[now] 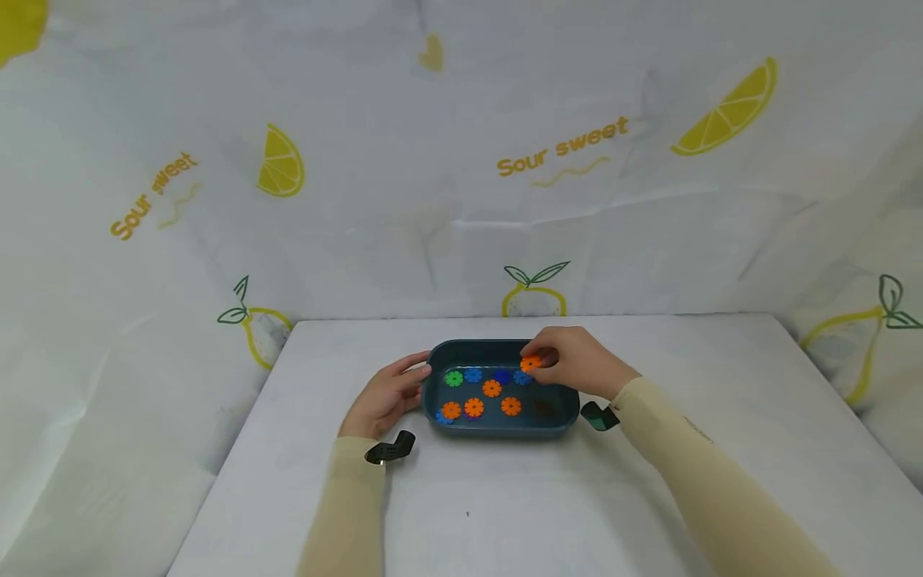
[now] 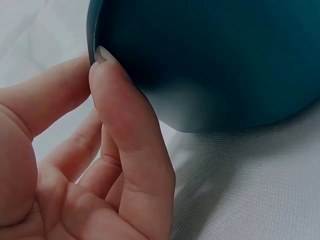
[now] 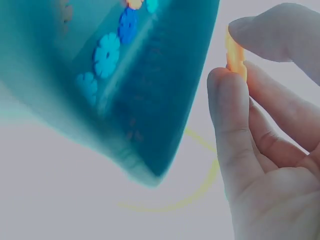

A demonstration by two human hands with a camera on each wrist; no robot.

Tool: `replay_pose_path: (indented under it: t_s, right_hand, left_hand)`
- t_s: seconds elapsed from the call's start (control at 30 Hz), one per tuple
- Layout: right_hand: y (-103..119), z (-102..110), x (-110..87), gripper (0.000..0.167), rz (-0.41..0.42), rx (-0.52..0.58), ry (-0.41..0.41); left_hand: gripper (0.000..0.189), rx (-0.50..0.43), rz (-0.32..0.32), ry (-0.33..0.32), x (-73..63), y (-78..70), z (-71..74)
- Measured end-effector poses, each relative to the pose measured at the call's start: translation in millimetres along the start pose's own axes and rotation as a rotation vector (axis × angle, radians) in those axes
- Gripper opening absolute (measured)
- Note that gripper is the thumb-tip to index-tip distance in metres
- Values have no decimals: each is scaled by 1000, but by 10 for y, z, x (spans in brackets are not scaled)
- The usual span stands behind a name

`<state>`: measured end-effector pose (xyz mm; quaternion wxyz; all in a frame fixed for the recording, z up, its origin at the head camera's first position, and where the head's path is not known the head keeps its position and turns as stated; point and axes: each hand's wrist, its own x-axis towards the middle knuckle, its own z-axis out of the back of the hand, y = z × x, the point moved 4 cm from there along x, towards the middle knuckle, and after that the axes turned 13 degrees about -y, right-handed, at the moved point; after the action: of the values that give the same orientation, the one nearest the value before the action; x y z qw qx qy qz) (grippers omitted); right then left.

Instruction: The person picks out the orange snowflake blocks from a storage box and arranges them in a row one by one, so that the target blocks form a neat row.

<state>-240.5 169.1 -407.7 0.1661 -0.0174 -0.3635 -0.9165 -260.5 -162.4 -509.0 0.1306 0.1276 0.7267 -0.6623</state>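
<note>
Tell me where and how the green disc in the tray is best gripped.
Probably pinch the green disc by opposite sides of its notched rim, coming from above: it looks flat and lies inside the tray, whose raised walls would likely hamper a sideways approach.

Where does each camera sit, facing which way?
Head: on the head, forward and down at a teal rounded plastic-looking tray; left hand, right hand, beige fabric sleeves show.
Left wrist: worn there, toward the tray's edge; left hand shows.
Right wrist: worn there, toward an orange flower-shaped plastic disc; right hand shows.
Head and right wrist share that disc.
</note>
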Motion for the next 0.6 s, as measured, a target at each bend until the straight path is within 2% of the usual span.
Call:
replay_pose_path:
  t_s: [0.27,0.6]
  right_hand:
    - [-213,217,-240,29,8,-12,-108]
    - [-703,500,-603,33,-148,22,-230]
  left_hand:
    - [49,7,2,9,-40,-14,-15]
    - [50,13,9,19,-44,-31,-1]
